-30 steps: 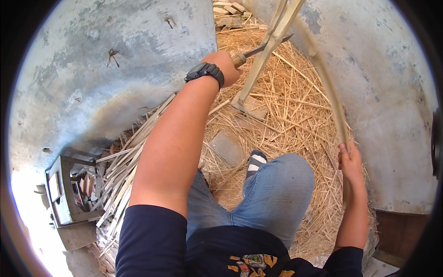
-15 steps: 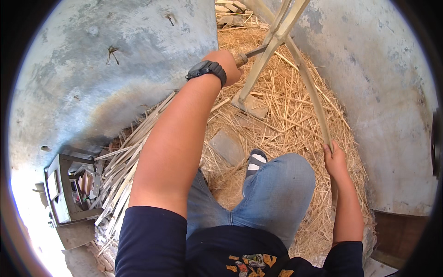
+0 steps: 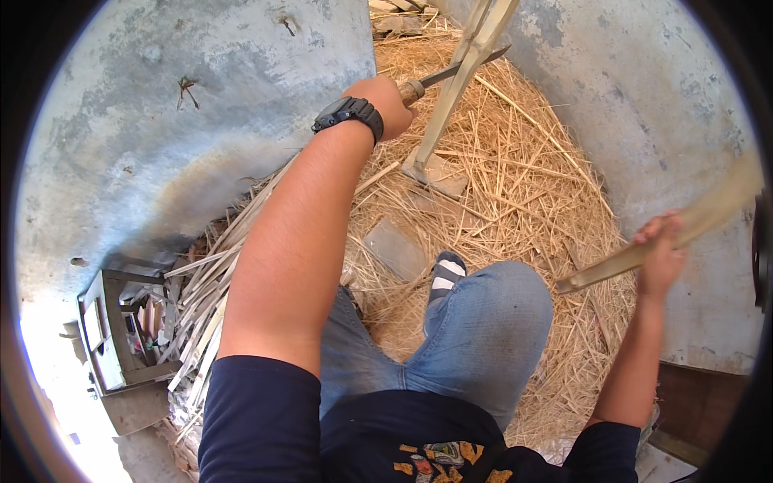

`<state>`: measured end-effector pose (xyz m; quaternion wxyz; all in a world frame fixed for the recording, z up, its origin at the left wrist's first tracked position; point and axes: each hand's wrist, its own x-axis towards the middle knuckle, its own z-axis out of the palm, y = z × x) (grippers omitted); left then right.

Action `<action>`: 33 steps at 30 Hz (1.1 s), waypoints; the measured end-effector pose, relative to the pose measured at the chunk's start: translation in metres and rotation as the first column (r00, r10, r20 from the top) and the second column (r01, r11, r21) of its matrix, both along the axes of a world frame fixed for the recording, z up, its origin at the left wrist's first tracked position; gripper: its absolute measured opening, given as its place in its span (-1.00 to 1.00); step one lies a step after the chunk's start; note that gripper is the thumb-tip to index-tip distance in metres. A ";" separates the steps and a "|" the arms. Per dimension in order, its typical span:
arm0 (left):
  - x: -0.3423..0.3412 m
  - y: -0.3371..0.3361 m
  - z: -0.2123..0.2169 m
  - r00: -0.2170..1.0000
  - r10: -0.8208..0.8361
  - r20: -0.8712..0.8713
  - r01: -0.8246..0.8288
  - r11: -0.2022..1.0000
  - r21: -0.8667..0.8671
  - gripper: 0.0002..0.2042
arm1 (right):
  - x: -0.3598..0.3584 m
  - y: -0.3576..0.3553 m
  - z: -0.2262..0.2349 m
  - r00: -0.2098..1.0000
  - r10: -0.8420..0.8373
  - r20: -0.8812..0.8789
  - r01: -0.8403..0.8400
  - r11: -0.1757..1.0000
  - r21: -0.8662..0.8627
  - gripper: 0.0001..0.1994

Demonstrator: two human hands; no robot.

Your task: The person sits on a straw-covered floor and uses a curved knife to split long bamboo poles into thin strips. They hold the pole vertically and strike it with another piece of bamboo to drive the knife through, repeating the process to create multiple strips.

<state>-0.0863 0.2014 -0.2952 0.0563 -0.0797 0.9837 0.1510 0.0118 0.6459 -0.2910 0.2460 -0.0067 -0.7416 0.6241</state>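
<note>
My left hand (image 3: 386,106), with a black watch on the wrist, is closed round the wooden handle of a knife (image 3: 440,76). Its dark blade lies across a split bamboo pole (image 3: 452,95), which stands on a small block (image 3: 441,173) and runs out of the top of the picture; whether the blade touches it I cannot tell. Off to the right, my right hand (image 3: 663,251) grips a bamboo strip (image 3: 605,270). The strip is apart from the pole, with its cut end over the shavings and its far part blurred at the right.
Straw-like bamboo shavings (image 3: 523,185) cover the floor ahead. A flat grey slab (image 3: 396,248) lies near my foot. Long thin slats (image 3: 217,278) are heaped at left beside a wooden frame (image 3: 101,330). Weathered walls (image 3: 241,72) rise on both sides; more pieces (image 3: 398,22) lie at the back.
My right hand has swung the bamboo strip up and to the right, away from the pole and knife. My left hand with the knife has shifted slightly left.
</note>
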 end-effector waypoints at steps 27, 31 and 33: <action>-0.015 0.003 -0.010 0.999 -0.004 0.039 0.004 1.000 0.004 -0.55 | 0.031 -0.023 -0.074 0.684 -0.055 0.727 -0.410 0.796 0.446 -0.76; -0.017 -0.003 -0.017 0.999 -0.015 0.036 0.015 1.000 0.000 -0.54 | 0.031 -0.021 -0.061 0.713 0.006 0.701 -0.342 0.876 0.340 -0.80; -0.016 -0.007 -0.019 0.999 -0.018 0.028 0.017 1.000 0.014 -0.53 | 0.034 -0.027 -0.035 0.728 0.057 0.683 -0.318 0.911 0.263 -0.76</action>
